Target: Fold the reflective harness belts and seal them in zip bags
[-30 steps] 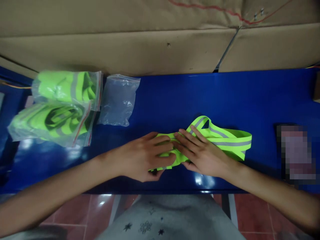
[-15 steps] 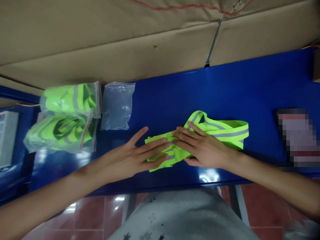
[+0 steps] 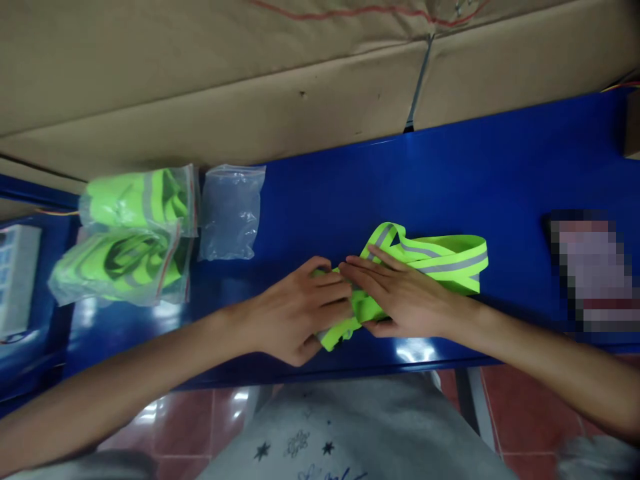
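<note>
Head view: the strap (image 3: 453, 265), yellow-green with a gray stripe, lay folded on the blue tabletop (image 3: 325, 200), close to its near edge. The left hand (image 3: 293, 310) had its fingers bent around the strap's left end and seemed to hold it, but the fingertips were hidden. The right hand (image 3: 407, 293) lay flat on the middle, its fingers stretched out and not gripping anything. Past it, the right end stuck out in loose loops that nobody held.

If the right hand lifted too soon, the folds could spring open. If the left hand pulled hard, the strap could slide on the shiny top, or the layers could get crooked. The loose loops could also twist or get caught on a wrist.

A clear bag (image 3: 231, 213) lay well apart at the far left, just beside two full bags (image 3: 137, 200). A careless elbow could push them.
</note>
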